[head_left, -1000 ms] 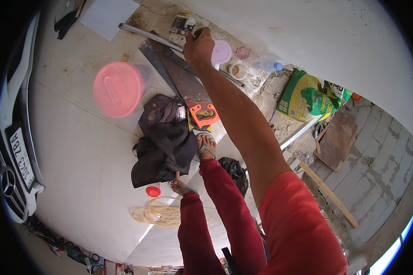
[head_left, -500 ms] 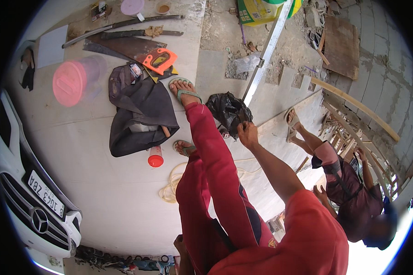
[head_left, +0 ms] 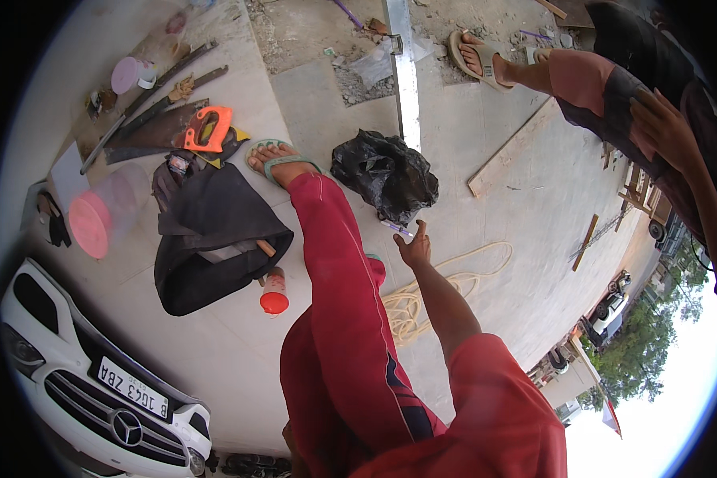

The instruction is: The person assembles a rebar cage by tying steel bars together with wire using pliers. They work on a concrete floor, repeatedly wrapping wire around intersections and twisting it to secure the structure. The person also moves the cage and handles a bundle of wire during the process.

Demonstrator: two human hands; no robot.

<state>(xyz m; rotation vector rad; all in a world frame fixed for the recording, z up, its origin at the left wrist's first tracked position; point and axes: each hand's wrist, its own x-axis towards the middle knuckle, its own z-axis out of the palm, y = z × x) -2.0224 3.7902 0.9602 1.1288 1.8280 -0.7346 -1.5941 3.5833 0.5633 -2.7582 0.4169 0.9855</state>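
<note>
My right hand (head_left: 414, 247) is just below a crumpled black plastic bag (head_left: 386, 175) on the floor, apart from it. Its index finger and thumb are spread and I see nothing held between them. A small purple-and-white piece (head_left: 398, 229) lies at the bag's lower edge, close to my fingertips. Only a sliver of my left hand (head_left: 289, 436) shows beside my red trouser leg; its fingers are hidden. Past the bag, a long metal straightedge (head_left: 406, 95) runs away from me.
Left of my foot lie a black cloth bag (head_left: 215, 231), an orange-handled saw (head_left: 208, 130) and a red-lidded container (head_left: 274, 295). A coil of pale hose (head_left: 406, 311) is beside my right arm. Another person's sandalled foot (head_left: 482, 60) stands at far right. A white car (head_left: 95, 374) is lower left.
My right hand, earlier gripping the black plastic bag's edge, has let go and its fingers have spread. The other person has come closer on the right. My view has shifted.
</note>
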